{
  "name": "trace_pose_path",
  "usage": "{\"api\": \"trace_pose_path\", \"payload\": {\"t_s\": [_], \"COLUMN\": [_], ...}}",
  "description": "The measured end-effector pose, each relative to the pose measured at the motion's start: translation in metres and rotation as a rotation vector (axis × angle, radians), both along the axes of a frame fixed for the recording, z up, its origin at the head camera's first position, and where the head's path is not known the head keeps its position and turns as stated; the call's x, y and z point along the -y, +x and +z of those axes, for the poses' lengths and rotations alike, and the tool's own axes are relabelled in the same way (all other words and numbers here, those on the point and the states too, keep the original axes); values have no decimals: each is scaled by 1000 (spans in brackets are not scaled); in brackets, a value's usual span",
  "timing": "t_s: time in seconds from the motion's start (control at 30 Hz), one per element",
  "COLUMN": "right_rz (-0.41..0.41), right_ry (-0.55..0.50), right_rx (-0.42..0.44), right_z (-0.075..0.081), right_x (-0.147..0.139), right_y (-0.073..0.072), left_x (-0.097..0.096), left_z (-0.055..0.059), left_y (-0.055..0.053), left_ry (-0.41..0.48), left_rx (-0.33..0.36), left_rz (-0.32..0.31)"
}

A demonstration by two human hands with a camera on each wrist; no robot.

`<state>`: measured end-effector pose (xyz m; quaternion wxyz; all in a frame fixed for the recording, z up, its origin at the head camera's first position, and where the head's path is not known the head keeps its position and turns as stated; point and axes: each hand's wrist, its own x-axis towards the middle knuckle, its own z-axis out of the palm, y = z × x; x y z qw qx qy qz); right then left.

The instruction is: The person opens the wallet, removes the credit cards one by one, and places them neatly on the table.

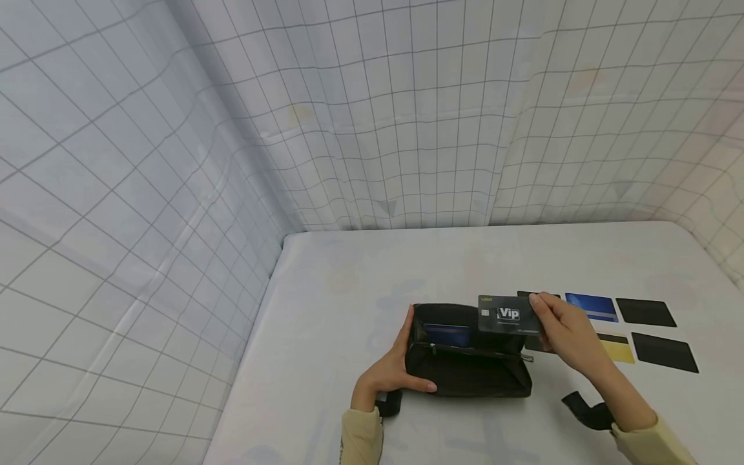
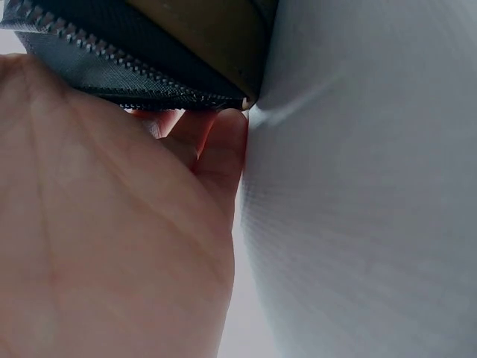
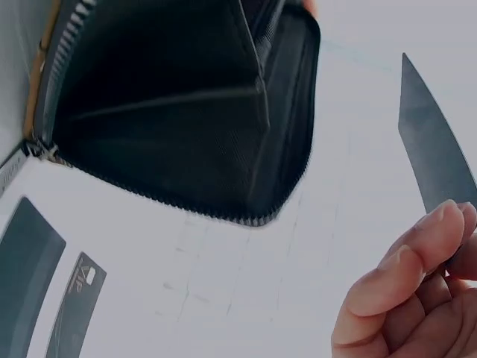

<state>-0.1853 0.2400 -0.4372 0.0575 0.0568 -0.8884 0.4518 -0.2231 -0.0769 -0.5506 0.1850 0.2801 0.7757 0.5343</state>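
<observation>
A black zip wallet (image 1: 482,378) lies unzipped and spread on the table, with a blue card (image 1: 447,334) in one of its slots. My left hand (image 1: 386,373) grips the wallet's left end, thumb on the near side and fingers round the back. In the left wrist view, the fingers (image 2: 223,142) touch the zipped edge. My right hand (image 1: 572,332) pinches a dark grey Vip card (image 1: 506,314) by its right end. The card is held over the wallet's right part. The right wrist view shows this card (image 3: 436,142) apart from the wallet (image 3: 164,112).
Right of the wallet, several cards lie in two rows: a blue card (image 1: 591,307), a yellow-and-black card (image 1: 617,350), black cards (image 1: 645,312) and others partly behind the right hand. Black straps (image 1: 589,413) hang at both wrists. Gridded white cloth (image 1: 395,129) walls off the table's back and sides.
</observation>
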Motion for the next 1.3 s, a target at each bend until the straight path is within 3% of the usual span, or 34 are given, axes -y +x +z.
{"api": "trace_pose_path", "payload": {"t_s": [0.33,0.6,0.87,1.3], "right_rz": [-67,-95,-137,-182], "right_ry": [2,-7,49,49], "right_rx": [12,-29,-16,78], "right_z": [1,-3,-7,-24], "right_x": [-17,-33,-44,-54], "right_y": [11,17,26,37], "left_x": [1,0,0,0], "left_z": [1,1,1,2], "left_y": [1,0,0,1], "left_ry": [7,14,15,18], "left_rx": [7,10,10,10], "left_rz": [-1,-2,-1,-3]}}
